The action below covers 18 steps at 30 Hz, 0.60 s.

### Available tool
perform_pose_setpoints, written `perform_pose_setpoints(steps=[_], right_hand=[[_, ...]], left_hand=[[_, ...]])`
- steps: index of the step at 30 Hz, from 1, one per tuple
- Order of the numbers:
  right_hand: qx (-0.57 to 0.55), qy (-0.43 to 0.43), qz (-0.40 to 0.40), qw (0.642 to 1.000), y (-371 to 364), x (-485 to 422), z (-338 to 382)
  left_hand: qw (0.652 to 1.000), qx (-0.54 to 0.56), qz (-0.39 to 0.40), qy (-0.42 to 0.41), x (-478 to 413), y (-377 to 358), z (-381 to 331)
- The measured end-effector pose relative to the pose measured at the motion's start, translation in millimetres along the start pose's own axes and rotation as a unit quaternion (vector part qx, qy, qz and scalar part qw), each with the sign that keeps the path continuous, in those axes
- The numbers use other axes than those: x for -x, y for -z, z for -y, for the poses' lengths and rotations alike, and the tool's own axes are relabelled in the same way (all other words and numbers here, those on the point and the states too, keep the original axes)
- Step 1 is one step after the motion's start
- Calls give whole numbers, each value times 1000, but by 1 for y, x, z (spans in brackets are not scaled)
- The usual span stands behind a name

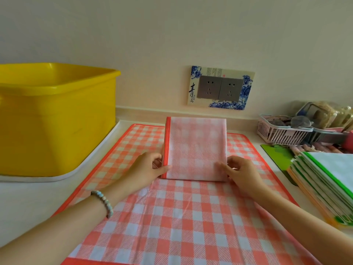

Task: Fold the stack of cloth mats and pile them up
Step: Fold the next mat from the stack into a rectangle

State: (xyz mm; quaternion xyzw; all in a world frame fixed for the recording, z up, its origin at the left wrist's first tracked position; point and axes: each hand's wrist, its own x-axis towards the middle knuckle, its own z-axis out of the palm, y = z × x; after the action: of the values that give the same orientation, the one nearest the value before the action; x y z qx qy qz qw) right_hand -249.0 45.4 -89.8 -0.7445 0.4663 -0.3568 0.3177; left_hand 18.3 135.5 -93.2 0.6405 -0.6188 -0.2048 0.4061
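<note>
Pink-checked, orange-bordered cloth mat, folded narrow, lies between both hands on a spread checked mat: left hand pinches its bordered edge, right hand apparently grips the opposite edge. Folding looks nearly finished; next, lift it squarely aside to start piling.

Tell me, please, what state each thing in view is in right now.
spread mat: unfolded, flat on the counter.
folded mat: folded, lying on the spread mat, both near corners held.
left hand: pinches the folded mat's near left corner.
right hand: pinches its near right corner.
green-edged stack: piled at the right, untouched.
yellow tub: upright, inside mostly hidden.
wall sockets: nothing plugged in.
pink basket: filled with small items.
</note>
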Motion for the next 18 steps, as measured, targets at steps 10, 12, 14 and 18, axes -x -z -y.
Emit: perform_pose_setpoints(steps=[10, 12, 14, 18], right_hand=[[56, -101, 22, 993, -1, -14, 10], [61, -109, 28, 992, -1, -16, 12], [60, -116, 30, 991, -1, -17, 12], [64, -122, 36, 990, -1, -18, 14]], left_hand=[[988, -147, -50, -15, -13, -9, -7], [987, -155, -23, -21, -21, -13, -12], [989, -150, 17, -10, -32, -19, -16], [968, -230, 102, 5, -46, -31, -13]])
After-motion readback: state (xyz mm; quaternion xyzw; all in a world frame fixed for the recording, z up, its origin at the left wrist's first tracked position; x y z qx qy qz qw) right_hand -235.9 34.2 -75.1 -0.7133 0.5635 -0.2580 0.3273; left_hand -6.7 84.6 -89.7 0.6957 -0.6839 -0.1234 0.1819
